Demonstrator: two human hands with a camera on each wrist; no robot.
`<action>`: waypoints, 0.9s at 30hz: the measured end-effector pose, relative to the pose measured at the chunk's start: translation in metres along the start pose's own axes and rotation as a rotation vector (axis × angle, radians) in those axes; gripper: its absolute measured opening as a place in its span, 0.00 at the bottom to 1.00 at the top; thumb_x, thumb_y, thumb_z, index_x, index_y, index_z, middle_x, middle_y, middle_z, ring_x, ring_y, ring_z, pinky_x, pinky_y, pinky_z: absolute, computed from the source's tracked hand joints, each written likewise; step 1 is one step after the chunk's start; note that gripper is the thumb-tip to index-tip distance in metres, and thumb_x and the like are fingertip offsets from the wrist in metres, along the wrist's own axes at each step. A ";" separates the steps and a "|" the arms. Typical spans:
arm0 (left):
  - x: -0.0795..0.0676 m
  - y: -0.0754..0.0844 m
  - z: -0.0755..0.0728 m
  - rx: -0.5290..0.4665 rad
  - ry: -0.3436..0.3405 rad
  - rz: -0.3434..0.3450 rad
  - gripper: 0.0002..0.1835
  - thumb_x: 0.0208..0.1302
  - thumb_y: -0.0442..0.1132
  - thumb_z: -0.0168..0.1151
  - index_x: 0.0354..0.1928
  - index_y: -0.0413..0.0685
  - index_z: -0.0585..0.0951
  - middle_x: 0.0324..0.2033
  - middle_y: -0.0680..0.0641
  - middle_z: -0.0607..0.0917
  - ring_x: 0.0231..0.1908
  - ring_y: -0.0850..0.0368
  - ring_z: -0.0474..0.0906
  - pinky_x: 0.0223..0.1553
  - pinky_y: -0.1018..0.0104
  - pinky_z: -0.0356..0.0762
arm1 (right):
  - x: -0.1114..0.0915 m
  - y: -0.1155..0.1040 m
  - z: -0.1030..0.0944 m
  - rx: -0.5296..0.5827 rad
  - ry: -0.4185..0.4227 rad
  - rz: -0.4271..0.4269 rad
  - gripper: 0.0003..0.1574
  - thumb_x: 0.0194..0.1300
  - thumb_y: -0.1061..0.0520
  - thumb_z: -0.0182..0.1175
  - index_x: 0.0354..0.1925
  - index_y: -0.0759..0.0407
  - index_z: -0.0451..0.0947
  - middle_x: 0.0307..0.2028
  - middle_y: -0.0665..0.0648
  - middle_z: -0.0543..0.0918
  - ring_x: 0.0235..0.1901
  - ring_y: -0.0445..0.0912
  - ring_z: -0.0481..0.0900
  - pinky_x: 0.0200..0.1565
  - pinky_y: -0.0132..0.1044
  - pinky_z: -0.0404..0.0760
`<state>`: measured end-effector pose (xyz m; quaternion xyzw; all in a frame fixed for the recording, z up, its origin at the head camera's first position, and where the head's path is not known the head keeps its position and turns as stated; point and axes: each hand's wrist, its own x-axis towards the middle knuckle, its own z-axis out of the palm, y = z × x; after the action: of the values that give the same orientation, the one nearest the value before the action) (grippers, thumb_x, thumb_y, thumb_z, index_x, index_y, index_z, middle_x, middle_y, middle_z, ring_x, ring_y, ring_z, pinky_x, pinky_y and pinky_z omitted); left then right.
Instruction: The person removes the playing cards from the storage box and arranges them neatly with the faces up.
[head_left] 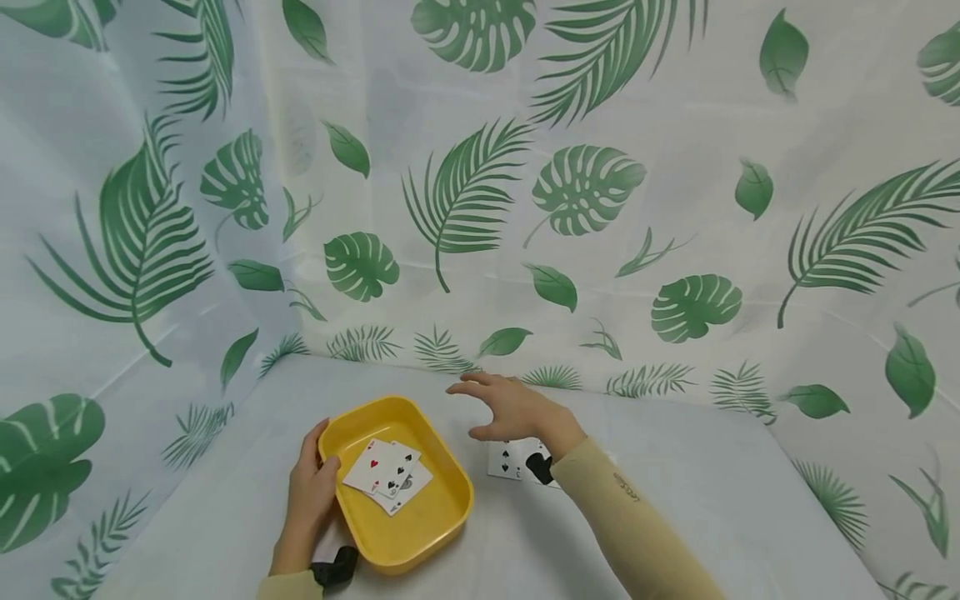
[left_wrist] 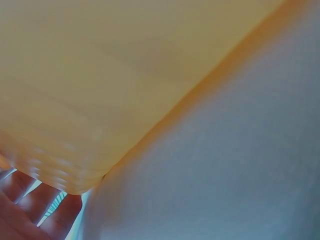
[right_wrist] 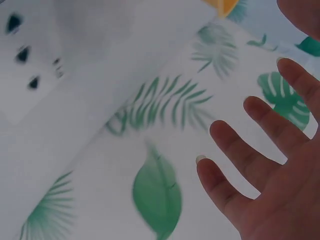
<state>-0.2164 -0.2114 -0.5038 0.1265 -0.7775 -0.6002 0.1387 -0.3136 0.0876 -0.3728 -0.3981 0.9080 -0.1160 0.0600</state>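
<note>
My left hand (head_left: 307, 492) grips the left rim of a yellow plastic tray (head_left: 438, 508), thumb at the rim and fingers along the outer wall. The left wrist view shows the fingers (left_wrist: 65, 215) against the tray's outside. Several playing cards (head_left: 367, 468) lie overlapped inside, an ace of hearts on top with black-suited cards beneath. To the right of the tray, my right hand (head_left: 517, 408) is raised over the table with its fingers spread and nothing held. Under its wrist, partly hidden, lies a spades playing card (head_left: 504, 462); its pips also show in the right wrist view.
A white-covered table (head_left: 675, 500) carries the tray and cards. Behind it and at both sides hang white curtains (head_left: 480, 208) printed with green leaves. Black wrist bands (head_left: 335, 567) sit on both arms.
</note>
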 end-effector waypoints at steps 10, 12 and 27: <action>0.001 -0.001 -0.001 0.018 -0.001 0.005 0.36 0.67 0.31 0.44 0.78 0.45 0.56 0.74 0.39 0.62 0.65 0.42 0.65 0.69 0.46 0.62 | 0.048 -0.061 0.018 -0.071 -0.065 -0.100 0.42 0.65 0.43 0.65 0.74 0.40 0.65 0.73 0.51 0.64 0.67 0.48 0.68 0.69 0.55 0.62; 0.001 -0.001 -0.001 0.024 -0.004 0.007 0.35 0.67 0.31 0.44 0.78 0.45 0.56 0.74 0.39 0.62 0.65 0.42 0.65 0.68 0.46 0.63 | 0.056 -0.072 0.024 -0.080 -0.079 -0.098 0.42 0.65 0.42 0.66 0.74 0.39 0.65 0.73 0.50 0.64 0.66 0.48 0.68 0.69 0.54 0.63; 0.002 -0.002 -0.005 0.049 -0.005 0.066 0.33 0.68 0.30 0.46 0.76 0.43 0.59 0.73 0.36 0.64 0.65 0.40 0.67 0.66 0.44 0.66 | 0.103 -0.120 0.070 -0.210 -0.157 -0.056 0.45 0.63 0.33 0.64 0.74 0.40 0.65 0.71 0.52 0.67 0.60 0.46 0.75 0.60 0.39 0.75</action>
<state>-0.2163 -0.2169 -0.5046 0.1028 -0.7959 -0.5765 0.1535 -0.2838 -0.0783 -0.4115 -0.4352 0.8962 0.0096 0.0856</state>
